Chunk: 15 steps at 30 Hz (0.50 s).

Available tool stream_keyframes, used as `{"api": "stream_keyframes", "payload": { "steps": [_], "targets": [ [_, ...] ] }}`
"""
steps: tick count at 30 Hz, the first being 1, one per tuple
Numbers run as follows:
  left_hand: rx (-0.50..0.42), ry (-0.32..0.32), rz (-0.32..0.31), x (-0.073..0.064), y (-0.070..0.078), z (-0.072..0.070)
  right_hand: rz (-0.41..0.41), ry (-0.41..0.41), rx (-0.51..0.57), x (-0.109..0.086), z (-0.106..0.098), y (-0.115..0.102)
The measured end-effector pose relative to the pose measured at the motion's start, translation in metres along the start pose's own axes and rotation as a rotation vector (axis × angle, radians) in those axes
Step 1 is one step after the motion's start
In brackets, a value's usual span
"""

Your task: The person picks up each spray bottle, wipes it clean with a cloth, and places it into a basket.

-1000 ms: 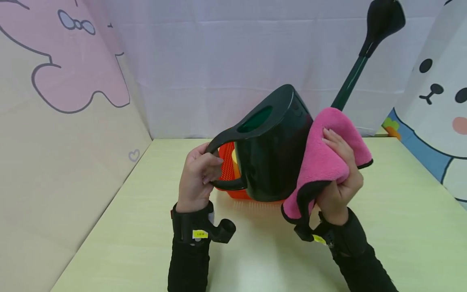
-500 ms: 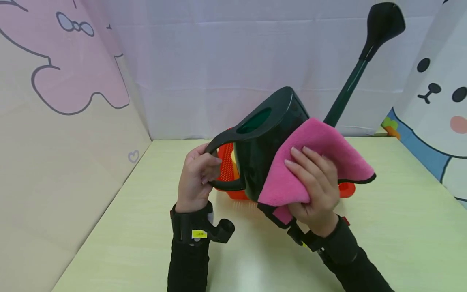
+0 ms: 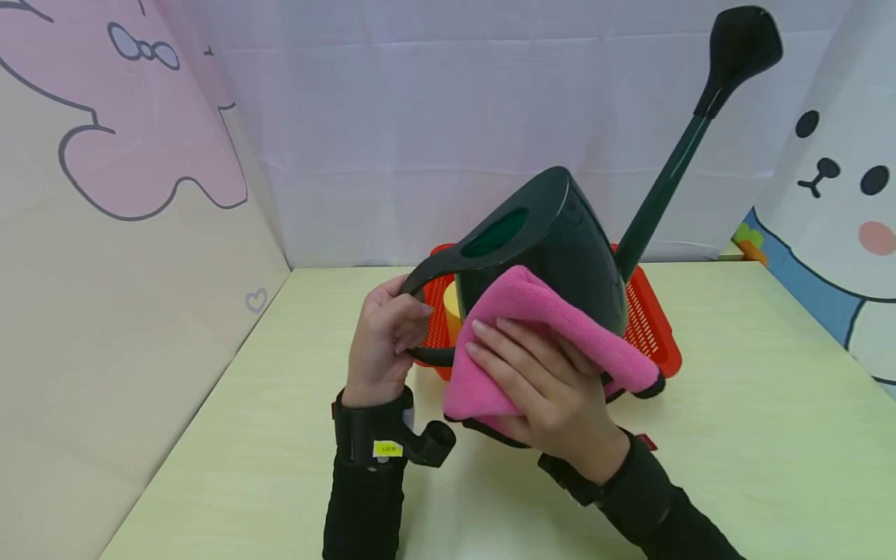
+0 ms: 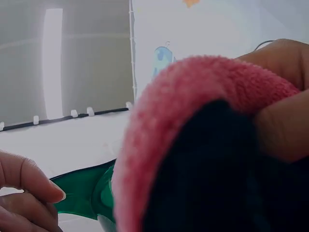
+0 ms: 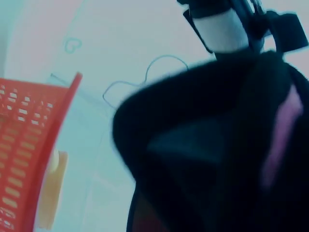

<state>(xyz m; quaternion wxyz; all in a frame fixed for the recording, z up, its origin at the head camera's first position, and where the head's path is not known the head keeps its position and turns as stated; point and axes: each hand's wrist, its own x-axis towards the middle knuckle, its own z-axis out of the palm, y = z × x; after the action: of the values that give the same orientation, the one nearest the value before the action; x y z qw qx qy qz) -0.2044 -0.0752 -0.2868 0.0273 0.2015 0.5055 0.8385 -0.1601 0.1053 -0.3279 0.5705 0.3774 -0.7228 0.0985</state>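
Note:
A dark green watering can (image 3: 584,260) is held tilted above the table in the head view, its long spout rising to the upper right. My left hand (image 3: 383,334) grips its handle. Over the lower front of the can's body lies a pink cloth (image 3: 519,289) with black edging. My right hand (image 3: 560,404) holds this cloth against the can, fingers spread across it. Up close in the left wrist view, the folded cloth (image 4: 159,116) hides much of the can. Dark cloth edging fills most of the right wrist view.
Behind the can a red perforated basket (image 3: 651,323) stands on the pale table (image 3: 266,435), partly hidden. A yellow object (image 3: 452,302) shows by the basket's left side. A white sheet (image 3: 420,117) hangs at the back, with cartoon-printed panels at both sides.
My right hand has carried the cloth leftward and down, from the can's spout side to the lower front of its body. The left hand keeps its grip with the can almost still.

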Motion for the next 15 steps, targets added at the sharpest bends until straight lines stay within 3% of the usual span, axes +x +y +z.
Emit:
{"api": "stream_keyframes", "payload": {
  "steps": [6,11,15],
  "targets": [
    [-0.001,0.023,-0.036,0.001,-0.002,0.001,0.132,0.130,0.113,0.001,-0.005,0.017],
    [-0.001,0.033,-0.050,0.002,-0.002,0.001,0.344,0.299,0.285,0.001,-0.009,0.037],
    [0.006,0.019,-0.050,0.002,-0.001,0.001,0.514,0.399,0.363,0.000,-0.013,0.053]
  ]
}}
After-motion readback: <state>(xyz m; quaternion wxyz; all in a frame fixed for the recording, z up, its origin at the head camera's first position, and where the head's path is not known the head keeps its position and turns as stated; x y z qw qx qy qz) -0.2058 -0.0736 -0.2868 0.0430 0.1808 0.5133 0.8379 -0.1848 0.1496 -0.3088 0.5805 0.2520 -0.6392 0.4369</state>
